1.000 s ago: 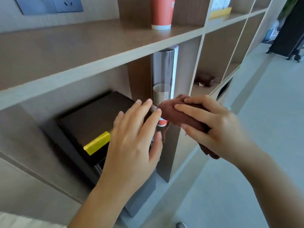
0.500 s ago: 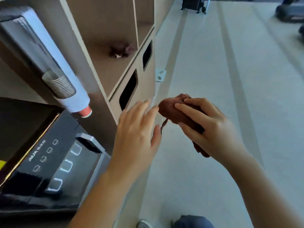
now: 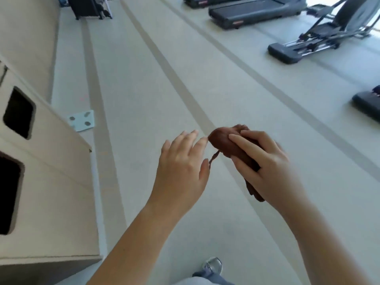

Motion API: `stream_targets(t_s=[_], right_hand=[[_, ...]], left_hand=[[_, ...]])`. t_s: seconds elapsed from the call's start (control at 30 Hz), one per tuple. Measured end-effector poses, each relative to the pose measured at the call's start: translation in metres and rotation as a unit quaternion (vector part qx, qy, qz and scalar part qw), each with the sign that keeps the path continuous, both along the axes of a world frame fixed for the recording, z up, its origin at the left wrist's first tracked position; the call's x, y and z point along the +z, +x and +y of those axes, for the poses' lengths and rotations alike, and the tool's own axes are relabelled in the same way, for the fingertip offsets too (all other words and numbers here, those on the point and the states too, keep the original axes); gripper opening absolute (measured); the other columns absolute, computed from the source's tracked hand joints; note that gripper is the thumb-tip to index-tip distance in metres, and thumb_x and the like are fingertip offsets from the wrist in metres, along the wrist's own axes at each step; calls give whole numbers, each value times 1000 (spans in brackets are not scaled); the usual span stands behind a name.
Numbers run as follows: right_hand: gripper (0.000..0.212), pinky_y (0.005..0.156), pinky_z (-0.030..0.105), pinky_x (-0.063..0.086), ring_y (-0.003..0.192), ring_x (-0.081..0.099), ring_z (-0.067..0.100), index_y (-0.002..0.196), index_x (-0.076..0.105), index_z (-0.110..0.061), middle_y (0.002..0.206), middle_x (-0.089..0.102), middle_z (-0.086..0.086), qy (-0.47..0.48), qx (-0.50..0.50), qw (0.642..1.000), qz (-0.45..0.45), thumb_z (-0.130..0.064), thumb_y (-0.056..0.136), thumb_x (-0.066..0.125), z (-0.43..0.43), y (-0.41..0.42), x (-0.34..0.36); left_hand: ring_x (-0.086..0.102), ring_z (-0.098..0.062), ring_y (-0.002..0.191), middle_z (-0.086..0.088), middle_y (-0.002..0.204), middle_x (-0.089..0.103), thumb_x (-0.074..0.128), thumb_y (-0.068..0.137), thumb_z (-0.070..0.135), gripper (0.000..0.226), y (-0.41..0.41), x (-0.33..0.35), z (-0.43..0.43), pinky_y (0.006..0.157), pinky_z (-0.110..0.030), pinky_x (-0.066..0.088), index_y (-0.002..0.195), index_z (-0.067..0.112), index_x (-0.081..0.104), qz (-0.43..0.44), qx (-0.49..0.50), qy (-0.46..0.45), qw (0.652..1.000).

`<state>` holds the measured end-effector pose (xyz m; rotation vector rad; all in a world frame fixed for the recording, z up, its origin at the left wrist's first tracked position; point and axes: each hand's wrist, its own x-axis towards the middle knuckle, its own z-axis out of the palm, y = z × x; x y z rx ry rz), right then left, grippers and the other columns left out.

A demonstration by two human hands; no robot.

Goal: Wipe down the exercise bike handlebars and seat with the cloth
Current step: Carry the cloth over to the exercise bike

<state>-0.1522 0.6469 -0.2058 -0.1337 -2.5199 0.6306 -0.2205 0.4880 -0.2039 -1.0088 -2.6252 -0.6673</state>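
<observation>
Brown cloth (image 3: 224,140), where is it?
Bunched in the right hand (image 3: 271,167), above the floor (image 3: 144,83). Fingers (image 3: 242,140) curl over its top and grip it; a loose strip dangles from the left end.
And the left hand (image 3: 181,167)?
Flat, fingers straight, holding nothing. Its tips are just beside the cloth's end; whether they touch, I cannot tell.
What changed in half a second?
Cup dispenser and black machine have left view; treadmills (image 3: 250,11) now show. Both hands keep their pose.

Bunched reddish-brown cloth (image 3: 228,144) in the right hand's (image 3: 267,167) grip, a strip dangling.
</observation>
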Motion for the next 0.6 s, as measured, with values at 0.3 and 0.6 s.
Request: stream_targets(t_s=[0.3, 0.6], right_hand=[[33, 71, 45, 53, 92, 61, 35, 114, 65, -17, 112, 63, 9, -21, -209, 978, -17, -23, 81, 63, 118, 64, -18], [38, 75, 38, 51, 95, 61, 30, 117, 63, -18, 113, 63, 6, -66, -374, 925, -23, -28, 81, 57, 221, 101, -35]], left_hand=[[51, -35, 115, -18, 122, 58, 54, 79, 16, 38, 9, -12, 153, 94, -54, 40, 114, 3, 58, -10, -183, -23, 983], [53, -33, 114, -17, 120, 59, 54, 78, 18, 38, 14, -29, 304, 93, -55, 40, 113, 4, 59, -31, -342, -32, 939]])
